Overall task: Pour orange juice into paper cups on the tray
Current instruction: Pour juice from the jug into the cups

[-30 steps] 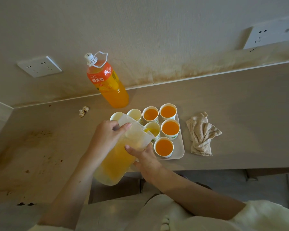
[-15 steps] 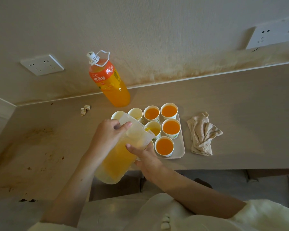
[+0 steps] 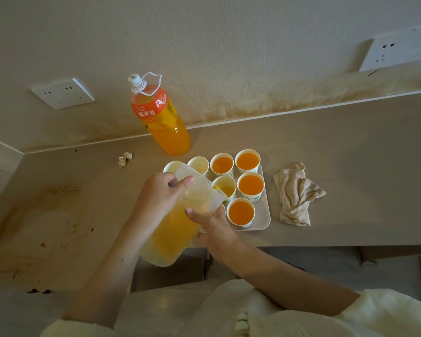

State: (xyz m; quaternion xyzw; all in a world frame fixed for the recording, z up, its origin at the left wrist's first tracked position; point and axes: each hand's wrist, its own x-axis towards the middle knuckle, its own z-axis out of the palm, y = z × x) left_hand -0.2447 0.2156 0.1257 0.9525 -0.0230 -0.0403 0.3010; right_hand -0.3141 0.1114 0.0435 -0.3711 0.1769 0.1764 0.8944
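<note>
A clear plastic pitcher (image 3: 178, 227) of orange juice is tilted toward the white tray (image 3: 265, 215). My left hand (image 3: 161, 198) grips its upper side near the rim. My right hand (image 3: 212, 227) holds it from the other side by the handle. Its spout hangs over the middle paper cup (image 3: 226, 189), which holds a little juice. Several cups on the tray are full of juice, such as the front cup (image 3: 241, 212). Two cups at the back left, one of them (image 3: 199, 164), look empty.
A large orange juice bottle (image 3: 163, 120) with a white cap stands by the wall behind the tray. A crumpled beige cloth (image 3: 294, 193) lies right of the tray. A small crumpled scrap (image 3: 125, 159) lies at the left. The counter's left part is stained.
The pitcher stays tilted over the same middle cup, and the juice in that cup has risen a little. Both hands keep their hold.
</note>
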